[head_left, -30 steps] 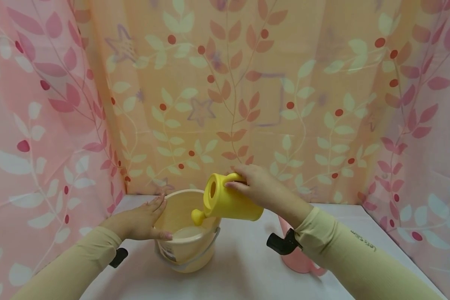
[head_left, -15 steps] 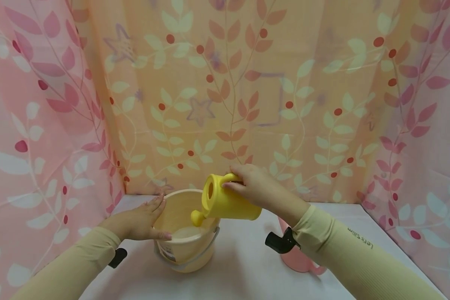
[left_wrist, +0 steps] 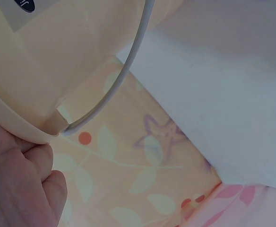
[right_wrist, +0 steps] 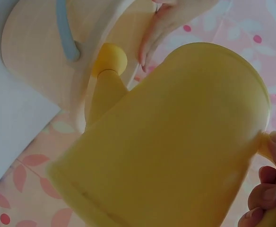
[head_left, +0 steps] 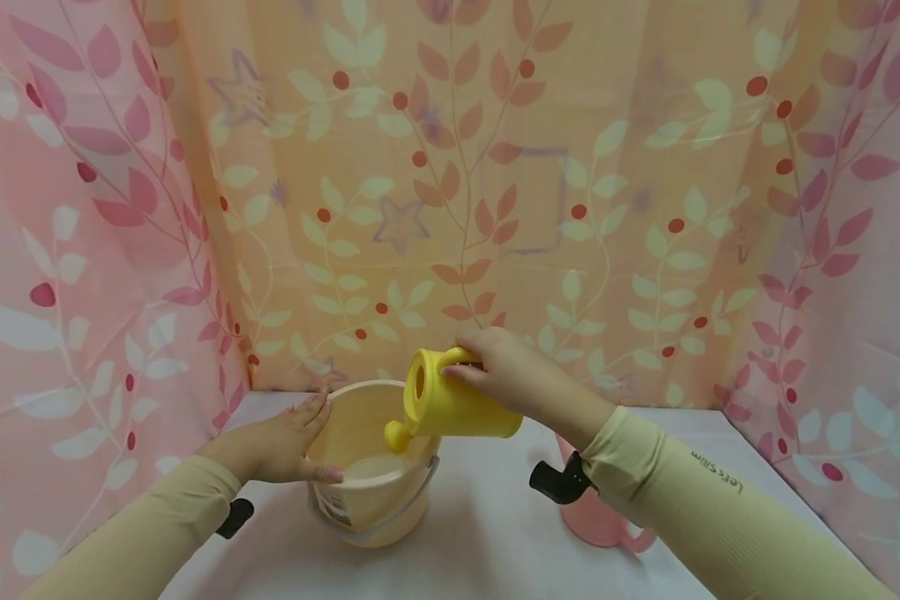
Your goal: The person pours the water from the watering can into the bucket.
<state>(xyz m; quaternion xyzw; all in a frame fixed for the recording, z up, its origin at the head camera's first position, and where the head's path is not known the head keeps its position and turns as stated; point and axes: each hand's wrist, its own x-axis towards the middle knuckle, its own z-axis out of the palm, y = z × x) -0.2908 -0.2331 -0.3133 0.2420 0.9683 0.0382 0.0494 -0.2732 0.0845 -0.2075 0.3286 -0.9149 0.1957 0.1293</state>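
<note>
My right hand [head_left: 498, 367] grips the loop handle of a yellow toy watering can [head_left: 465, 404], which is tipped to the left. Its round spout head [head_left: 397, 436] hangs over the mouth of a cream bucket [head_left: 382, 508]. Pale liquid seems to lie at the bucket's bottom, but no stream is clear. My left hand [head_left: 281, 442] rests on the bucket's left rim, fingers stretched along it and thumb across the near edge. In the left wrist view, the hand [left_wrist: 20, 179] touches the bucket's rim. The right wrist view shows the can's body [right_wrist: 176, 132] up close.
A pink handled vessel [head_left: 596, 517] stands to the right, partly hidden by the right forearm. The bucket's grey bail [head_left: 397, 512] hangs down in front. White cloth [head_left: 487, 533] covers the table. Patterned curtains [head_left: 450, 208] close off the back and both sides.
Little differs. The watering can and right hand have shifted very slightly left, still tipped over the bucket. My left hand stays on the rim.
</note>
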